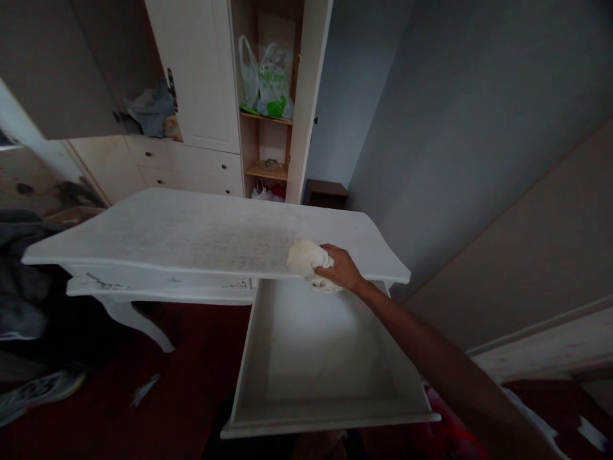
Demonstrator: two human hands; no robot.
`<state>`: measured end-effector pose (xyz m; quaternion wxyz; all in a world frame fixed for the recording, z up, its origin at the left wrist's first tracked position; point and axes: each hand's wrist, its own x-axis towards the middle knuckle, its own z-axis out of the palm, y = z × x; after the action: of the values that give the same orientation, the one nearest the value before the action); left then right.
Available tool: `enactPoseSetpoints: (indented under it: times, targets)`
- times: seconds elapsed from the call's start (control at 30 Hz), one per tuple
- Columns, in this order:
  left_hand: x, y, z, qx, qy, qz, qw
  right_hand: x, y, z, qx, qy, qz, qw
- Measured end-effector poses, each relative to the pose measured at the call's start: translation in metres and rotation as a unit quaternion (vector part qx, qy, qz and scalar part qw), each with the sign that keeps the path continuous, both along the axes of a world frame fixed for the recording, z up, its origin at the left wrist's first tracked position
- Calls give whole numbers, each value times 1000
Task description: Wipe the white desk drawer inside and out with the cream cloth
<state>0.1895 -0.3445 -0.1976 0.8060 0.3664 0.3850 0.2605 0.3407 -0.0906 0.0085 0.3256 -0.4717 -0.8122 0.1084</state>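
My right hand [341, 267] is closed around a crumpled cream cloth [307, 258] and presses it on the front edge of a white table top [191, 231], near its right end. Directly below the hand, the table's drawer [268, 358] is pulled far out toward me and shows a bare white inside. My forearm reaches in from the lower right. My left hand is out of view.
A cream wardrobe [201, 83] stands behind the table with one door open, plastic bags [265, 83] on a shelf inside. Dark clothes [23, 281] are heaped at the left. A shoe [38, 390] lies on the red carpet. A blue-grey wall runs along the right.
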Motion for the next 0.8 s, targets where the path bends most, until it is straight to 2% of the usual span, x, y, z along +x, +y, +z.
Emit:
enactPoseSetpoints:
  times: [0.07,0.13,0.2,0.27,0.37,0.5,0.57,0.67,0.8]
  targets:
    - [0,-2,-1,-1,-6,0,1000,-1,-39,-9,-25,33,81,996]
    - [0,-4,-4,0,-14,3,1000,1,-77,-20,-88,26,98,991]
    - [0,-7,-7,2,-25,8,1000,9,-104,-35,-126,-31,31,991]
    - [-1,-10,-10,5,-37,13,999,22,-117,-52,-153,-91,-84,980]
    - [1,-10,-15,10,-56,23,998,45,-112,-73,-183,-147,-247,940]
    - [12,-8,-29,8,-77,38,996,57,-88,-83,-204,-146,-338,907]
    - [20,-9,-40,-13,-96,52,994,47,-77,-82,-185,-147,-363,901]
    - [31,-12,-56,-71,-129,71,987,16,-64,-80,-174,-156,-375,897]
    - [34,-14,-70,-95,-144,86,981,-38,-54,-78,-165,-171,-336,911]
